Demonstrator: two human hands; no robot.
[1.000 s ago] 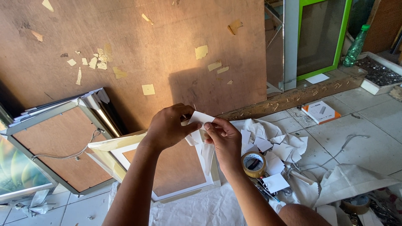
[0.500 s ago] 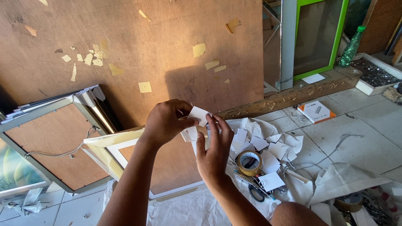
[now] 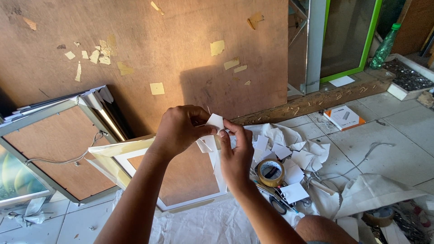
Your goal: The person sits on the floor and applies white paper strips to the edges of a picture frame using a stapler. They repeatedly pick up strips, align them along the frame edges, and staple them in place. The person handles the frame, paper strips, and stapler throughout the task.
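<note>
1. Your left hand [image 3: 181, 129] is up in the middle of the view, fingers curled and pinched on the top corner of a small white paper piece [image 3: 214, 122].
2. Your right hand [image 3: 235, 156] meets it from the other side, fingers together and gripping the same paper piece, thumb pressed right by its edge.
3. The paper piece sits between both hands, held in the air above the floor, and a narrow white strip [image 3: 216, 165] hangs down from under it, in front of the frame below.
4. Directly under your hands lies a picture frame [image 3: 181, 180] face down, brown backing board showing, white border around it, resting on a white sheet [image 3: 203, 223] spread over the tiled floor.
5. Just right of your right wrist there's a roll of brown tape [image 3: 271, 172] lying flat, with loose white paper scraps [image 3: 289, 156] scattered all around it.
6. To the left, a larger frame [image 3: 49, 149] with a silver edge lies on the floor, a hanging wire across its brown back.
7. Behind everything leans a big brown board [image 3: 149, 58], dotted with yellowish bits of old tape.
8. Far right, a small orange and white box [image 3: 344, 118] rests on the tiles, and a green bottle [image 3: 385, 46] stands near the green-framed door [image 3: 348, 40].
</note>
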